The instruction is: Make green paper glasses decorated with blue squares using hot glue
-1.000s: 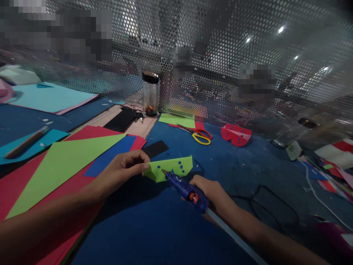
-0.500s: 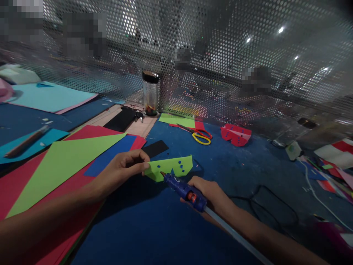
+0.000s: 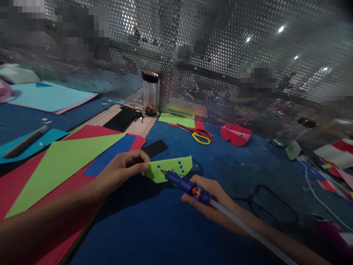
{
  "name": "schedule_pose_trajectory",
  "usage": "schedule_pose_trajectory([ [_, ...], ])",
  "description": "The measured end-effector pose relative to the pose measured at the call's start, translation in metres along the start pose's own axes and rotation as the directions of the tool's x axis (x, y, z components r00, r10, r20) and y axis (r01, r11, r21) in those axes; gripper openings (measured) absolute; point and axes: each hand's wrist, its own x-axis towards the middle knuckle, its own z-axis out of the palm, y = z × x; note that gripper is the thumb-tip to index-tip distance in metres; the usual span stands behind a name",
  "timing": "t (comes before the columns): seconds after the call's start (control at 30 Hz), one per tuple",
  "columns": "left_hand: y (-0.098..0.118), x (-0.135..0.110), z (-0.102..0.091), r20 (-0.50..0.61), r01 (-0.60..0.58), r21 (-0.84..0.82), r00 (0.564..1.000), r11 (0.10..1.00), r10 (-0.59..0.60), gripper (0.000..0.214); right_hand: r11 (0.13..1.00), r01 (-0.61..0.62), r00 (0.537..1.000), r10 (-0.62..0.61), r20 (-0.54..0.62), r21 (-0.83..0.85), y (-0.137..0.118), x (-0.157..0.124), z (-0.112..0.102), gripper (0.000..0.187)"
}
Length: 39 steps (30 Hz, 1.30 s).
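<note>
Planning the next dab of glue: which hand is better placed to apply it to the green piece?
Right, I'd judge: the right hand holds the glue gun, its nozzle pointed towards the green piece, while the left hand holds that piece's left end.

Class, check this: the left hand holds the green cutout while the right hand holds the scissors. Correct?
No: in the head view, the right hand holds a blue glue gun; the scissors lie on the table. The left hand does hold the green cutout.

Scissors (image 3: 196, 131) and a glue gun (image 3: 180, 182) suggest a craft workshop (dimly lit).
</note>
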Motion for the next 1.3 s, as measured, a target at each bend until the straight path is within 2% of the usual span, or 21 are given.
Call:
schedule_pose_trajectory([
  [0.07, -0.003, 0.000, 0.000, 0.004, -0.004, 0.007, 1.000, 1.000, 0.004, 0.031, 0.992, -0.066, 0.998, 0.064, 0.024, 0.107, -0.002, -0.001, 0.000, 0.039],
  [0.2, -0.010, 0.002, 0.000, 0.010, -0.016, -0.014, 1.000, 1.000, 0.017, 0.031, 0.946, -0.183, 0.982, 0.165, 0.089, 0.269, 0.006, -0.004, 0.003, 0.036],
  [0.37, -0.013, 0.001, 0.001, 0.015, 0.008, -0.055, 1.000, 0.998, -0.007, 0.030, 0.896, -0.312, 0.946, 0.260, 0.195, 0.317, 0.007, -0.005, -0.001, 0.037],
  [0.43, -0.011, -0.001, 0.001, 0.018, 0.027, -0.068, 1.000, 0.997, -0.026, 0.029, 0.885, -0.335, 0.934, 0.266, 0.240, 0.323, 0.003, -0.003, -0.004, 0.039],
  [0.53, -0.008, -0.003, 0.002, 0.045, 0.045, -0.092, 0.998, 0.995, -0.041, 0.029, 0.868, -0.299, 0.944, 0.210, 0.253, 0.396, -0.003, 0.001, -0.010, 0.041],
  [0.77, -0.003, -0.008, 0.003, 0.082, 0.111, -0.123, 0.991, 0.986, -0.102, 0.028, 0.865, -0.199, 0.979, 0.153, 0.137, 0.460, -0.004, 0.005, -0.029, 0.045],
  [0.97, -0.003, -0.009, 0.002, 0.115, 0.132, -0.106, 0.986, 0.986, -0.120, 0.030, 0.894, -0.109, 0.992, 0.127, -0.011, 0.435, 0.003, 0.016, -0.046, 0.043],
  [1.13, -0.004, -0.008, 0.000, 0.137, 0.113, -0.074, 0.985, 0.991, -0.102, 0.031, 0.931, -0.087, 0.984, 0.136, -0.114, 0.356, 0.016, 0.037, -0.053, 0.046],
  [1.23, -0.003, -0.009, 0.000, 0.139, 0.121, -0.078, 0.984, 0.990, -0.110, 0.031, 0.945, -0.096, 0.985, 0.135, -0.104, 0.313, 0.027, 0.055, -0.052, 0.043],
  [1.3, -0.002, -0.010, 0.000, 0.140, 0.126, -0.077, 0.984, 0.989, -0.114, 0.033, 0.952, -0.134, 0.986, 0.156, -0.058, 0.273, 0.035, 0.067, -0.050, 0.041],
])
